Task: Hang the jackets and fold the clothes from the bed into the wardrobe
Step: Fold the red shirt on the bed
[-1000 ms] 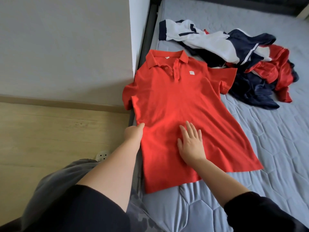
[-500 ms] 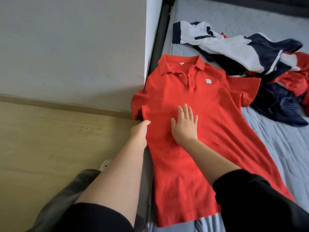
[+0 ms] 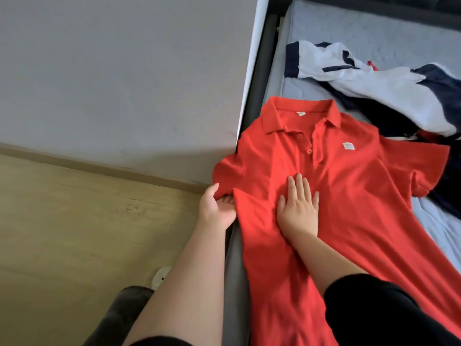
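Observation:
A red polo shirt [image 3: 354,186] lies face up and spread flat on the grey bed [image 3: 324,28], collar away from me. My right hand [image 3: 298,208] presses flat on its chest, fingers straight. My left hand [image 3: 217,208] is at the shirt's left edge under the sleeve, thumb on top and fingers curled beneath the fabric. A heap of white, navy and red clothes [image 3: 389,93] lies beyond the shirt at the upper right.
A grey wall [image 3: 124,71] with a white corner edge stands left of the bed. Wooden floor [image 3: 74,233] lies below it, with a white socket plate [image 3: 161,277] near my leg. The dark bed frame [image 3: 259,78] runs along the mattress.
Both hands slid up the shirt toward the collar. My left hand went from touching the side seam to taking hold of the fabric under the sleeve. The view shifted left.

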`<action>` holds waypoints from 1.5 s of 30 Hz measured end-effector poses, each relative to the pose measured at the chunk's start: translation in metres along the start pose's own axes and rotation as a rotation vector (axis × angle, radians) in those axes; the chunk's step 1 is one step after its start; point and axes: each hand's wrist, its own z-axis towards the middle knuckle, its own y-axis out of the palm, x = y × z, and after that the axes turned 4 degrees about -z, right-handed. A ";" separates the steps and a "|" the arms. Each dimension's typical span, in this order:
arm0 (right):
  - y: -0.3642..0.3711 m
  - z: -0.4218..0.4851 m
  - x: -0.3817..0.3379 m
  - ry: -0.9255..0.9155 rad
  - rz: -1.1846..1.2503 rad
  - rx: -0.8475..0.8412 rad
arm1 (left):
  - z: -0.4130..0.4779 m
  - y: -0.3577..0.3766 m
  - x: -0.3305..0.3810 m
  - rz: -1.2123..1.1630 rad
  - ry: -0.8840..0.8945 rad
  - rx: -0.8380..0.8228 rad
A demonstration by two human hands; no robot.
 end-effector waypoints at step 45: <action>-0.054 0.095 -0.035 0.615 0.957 0.017 | -0.005 0.000 -0.038 1.584 0.916 0.152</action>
